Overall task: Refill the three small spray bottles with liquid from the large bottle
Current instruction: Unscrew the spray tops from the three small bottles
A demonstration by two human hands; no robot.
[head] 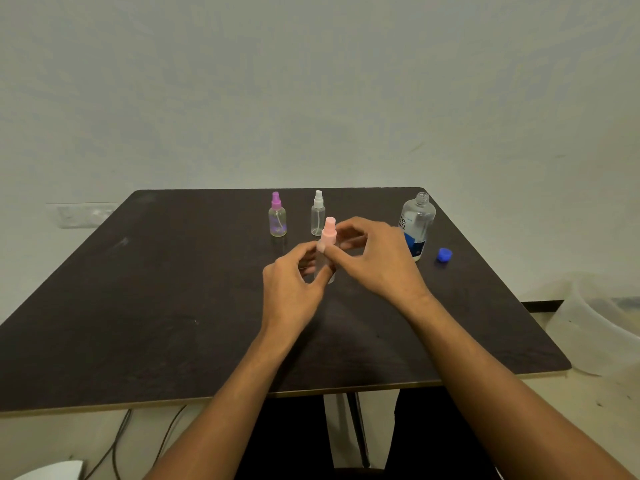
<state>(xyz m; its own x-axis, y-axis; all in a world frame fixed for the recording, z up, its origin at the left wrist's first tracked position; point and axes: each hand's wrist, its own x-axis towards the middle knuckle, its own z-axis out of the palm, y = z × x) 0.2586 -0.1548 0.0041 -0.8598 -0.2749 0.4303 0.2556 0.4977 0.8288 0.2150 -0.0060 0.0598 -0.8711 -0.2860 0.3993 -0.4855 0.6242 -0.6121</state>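
Observation:
A small clear spray bottle with a pink spray top [328, 233] stands at the middle of the dark table [173, 306]. My left hand [294, 289] grips its body. My right hand [374, 258] pinches the pink top at its base. Behind stand a round bottle with a purple top [277, 216] and a slim bottle with a white top [318, 214]. The large clear bottle [417, 223] with a blue label stands uncapped at the right, partly hidden by my right hand. Its blue cap [444, 255] lies on the table beside it.
A translucent plastic tub [595, 327] sits on the floor past the table's right edge. Cables [117, 441] hang below the front left edge. A wall socket plate [81, 215] is on the wall at the left.

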